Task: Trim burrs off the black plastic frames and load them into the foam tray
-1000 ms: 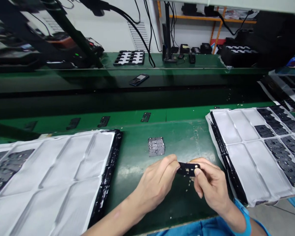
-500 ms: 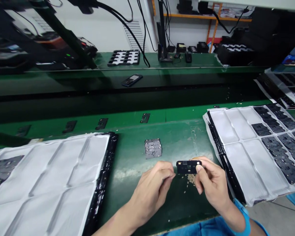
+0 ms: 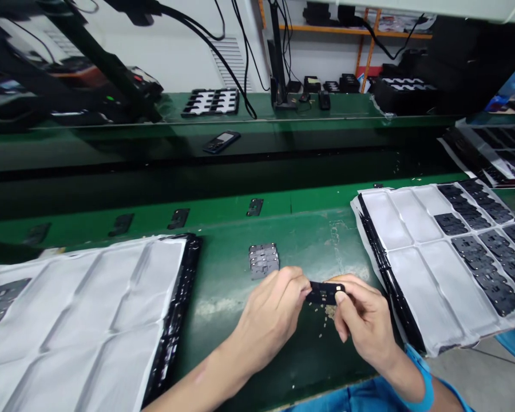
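My right hand (image 3: 363,315) pinches the right end of a small flat black plastic part (image 3: 321,294) between thumb and fingers. The part has a light square pad near its right corner. At its left end, my left hand (image 3: 278,303) has its thumb and fingertips pinched together against the part, hiding that end. Whether something tiny sits between those fingertips I cannot tell. Below the part, a little heap of beige bits (image 3: 330,312) lies on the green bench. Just beyond my left hand is a stack of overlapping dark plastic parts (image 3: 264,260).
A white-lined tray (image 3: 438,286) on the right holds rows of dark parts; another tray (image 3: 86,309) stands on the left. Several single parts lie along a green strip, one being a dark part (image 3: 254,207). Farther back are a phone (image 3: 222,142) and a black stand (image 3: 278,68).
My left hand has moved up and right, from beside the black plastic part onto its left end. My right hand still grips the part, which has tilted slightly.
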{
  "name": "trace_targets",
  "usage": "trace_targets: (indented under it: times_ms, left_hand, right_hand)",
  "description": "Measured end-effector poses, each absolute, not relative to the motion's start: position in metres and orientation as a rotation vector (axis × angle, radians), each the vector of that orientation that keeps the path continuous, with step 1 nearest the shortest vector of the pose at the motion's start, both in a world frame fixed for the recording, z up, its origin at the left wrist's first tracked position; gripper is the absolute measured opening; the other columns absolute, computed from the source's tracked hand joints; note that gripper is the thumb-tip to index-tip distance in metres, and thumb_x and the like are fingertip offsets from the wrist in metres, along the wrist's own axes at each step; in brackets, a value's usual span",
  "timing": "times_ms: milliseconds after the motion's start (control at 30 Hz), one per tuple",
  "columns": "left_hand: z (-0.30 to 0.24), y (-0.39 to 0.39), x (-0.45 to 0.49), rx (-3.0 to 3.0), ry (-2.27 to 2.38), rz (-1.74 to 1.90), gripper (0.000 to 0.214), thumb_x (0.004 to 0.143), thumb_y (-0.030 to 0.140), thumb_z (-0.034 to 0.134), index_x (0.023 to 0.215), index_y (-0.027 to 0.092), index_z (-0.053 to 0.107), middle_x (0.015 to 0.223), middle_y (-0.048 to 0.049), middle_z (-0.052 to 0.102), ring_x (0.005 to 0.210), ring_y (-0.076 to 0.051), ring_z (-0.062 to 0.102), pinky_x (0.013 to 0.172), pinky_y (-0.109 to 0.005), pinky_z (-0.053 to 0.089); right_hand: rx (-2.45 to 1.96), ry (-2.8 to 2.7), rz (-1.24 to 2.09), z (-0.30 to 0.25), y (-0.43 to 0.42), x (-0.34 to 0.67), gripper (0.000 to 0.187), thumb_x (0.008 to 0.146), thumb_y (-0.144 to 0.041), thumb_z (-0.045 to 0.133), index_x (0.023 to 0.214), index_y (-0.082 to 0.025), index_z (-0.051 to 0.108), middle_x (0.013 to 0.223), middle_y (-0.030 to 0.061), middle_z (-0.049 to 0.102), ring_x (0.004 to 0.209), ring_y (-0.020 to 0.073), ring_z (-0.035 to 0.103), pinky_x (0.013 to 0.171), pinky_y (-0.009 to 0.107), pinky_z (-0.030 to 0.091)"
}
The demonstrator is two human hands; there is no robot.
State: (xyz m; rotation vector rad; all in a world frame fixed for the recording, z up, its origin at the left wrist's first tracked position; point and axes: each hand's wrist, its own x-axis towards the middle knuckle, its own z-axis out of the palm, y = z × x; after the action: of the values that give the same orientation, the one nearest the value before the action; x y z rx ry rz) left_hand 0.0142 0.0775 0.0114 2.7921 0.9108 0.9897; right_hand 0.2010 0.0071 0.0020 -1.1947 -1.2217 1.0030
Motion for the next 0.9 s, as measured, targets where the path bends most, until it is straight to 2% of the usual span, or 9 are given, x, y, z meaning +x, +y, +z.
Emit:
trace_targets:
  times_ms: [167, 267, 400, 500, 633, 700, 767, 900]
  left_hand:
    - [0.008, 0.075, 0.008, 2.692, 0.833, 0.926, 0.022, 0.103, 0.005, 0.038, 0.096, 0.022, 0.049, 0.086, -0.001, 0.058, 0.065, -0.015, 0.055, 0.057, -0.023, 0.048]
    - [0.007, 0.069, 0.006, 2.589, 0.76, 0.935, 0.024, 0.1, 0.0, 0.041, 0.098, 0.022, 0.051, 0.088, -0.0021, 0.062, 0.072, -0.015, 0.061, 0.063, -0.024, 0.052]
    - [0.005, 0.06, 0.019, 2.522, 0.75, 1.087, 0.026, 0.099, -0.002, 0.049, 0.112, 0.017, 0.06, 0.098, -0.0076, 0.069, 0.087, -0.018, 0.067, 0.077, -0.028, 0.056]
    - [0.004, 0.058, 0.036, 2.441, 0.829, 1.206, 0.016, 0.1, 0.005, 0.058, 0.11, 0.017, 0.064, 0.097, -0.0083, 0.069, 0.084, -0.018, 0.067, 0.075, -0.028, 0.057]
    - [0.006, 0.058, 0.047, 2.304, 0.892, 1.282, 0.017, 0.1, 0.006, 0.057, 0.108, 0.019, 0.063, 0.094, -0.006, 0.068, 0.08, -0.016, 0.067, 0.071, -0.026, 0.057]
    - [0.007, 0.057, 0.048, 2.281, 0.904, 1.28, 0.016, 0.1, 0.006, 0.057, 0.108, 0.019, 0.063, 0.093, -0.0054, 0.068, 0.079, -0.016, 0.067, 0.07, -0.026, 0.057]
    - [0.009, 0.056, 0.047, 2.287, 0.902, 1.28, 0.015, 0.101, 0.007, 0.057, 0.107, 0.019, 0.062, 0.093, -0.0054, 0.067, 0.079, -0.016, 0.066, 0.071, -0.026, 0.057]
    - [0.009, 0.053, 0.048, 2.314, 0.937, 1.29, 0.014, 0.101, 0.006, 0.056, 0.105, 0.018, 0.061, 0.091, -0.0052, 0.067, 0.077, -0.016, 0.064, 0.071, -0.026, 0.054]
  right_hand:
    - [-1.233, -1.168, 0.986, 0.0, 0.008, 0.204, 0.031, 0.108, -0.032, 0.052, 0.096, -0.015, 0.075, 0.092, 0.0054, 0.066, 0.036, 0.0033, 0.054, 0.034, 0.017, 0.039]
    - [-1.262, -1.154, 0.975, -0.003, 0.008, 0.205, 0.033, 0.108, -0.032, 0.051, 0.095, -0.015, 0.076, 0.094, 0.0068, 0.068, 0.038, 0.0042, 0.055, 0.035, 0.019, 0.04]
    - [-1.231, -1.187, 0.959, -0.009, 0.006, 0.203, 0.029, 0.109, -0.03, 0.051, 0.107, -0.017, 0.077, 0.106, 0.0094, 0.069, 0.043, 0.0055, 0.058, 0.038, 0.019, 0.045]
    - [-1.214, -1.271, 0.888, -0.01, 0.004, 0.2, 0.028, 0.109, -0.026, 0.049, 0.119, -0.021, 0.075, 0.109, 0.0103, 0.07, 0.047, 0.0076, 0.059, 0.044, 0.022, 0.053]
    - [-1.228, -1.411, 0.781, -0.007, 0.002, 0.198, 0.033, 0.108, -0.02, 0.047, 0.131, -0.023, 0.071, 0.115, 0.0123, 0.071, 0.053, 0.0107, 0.063, 0.055, 0.026, 0.061]
    - [-1.226, -1.471, 0.748, -0.006, 0.001, 0.198, 0.037, 0.107, -0.017, 0.046, 0.136, -0.023, 0.068, 0.117, 0.0129, 0.071, 0.061, 0.0141, 0.068, 0.063, 0.029, 0.065]
    - [-1.22, -1.512, 0.706, -0.005, 0.002, 0.198, 0.04, 0.106, -0.015, 0.046, 0.14, -0.023, 0.066, 0.12, 0.0135, 0.072, 0.077, 0.0192, 0.073, 0.077, 0.033, 0.067]
    - [-1.198, -1.555, 0.659, -0.002, 0.003, 0.197, 0.043, 0.106, -0.012, 0.045, 0.142, -0.023, 0.064, 0.123, 0.0134, 0.072, 0.109, 0.0252, 0.072, 0.099, 0.04, 0.062]
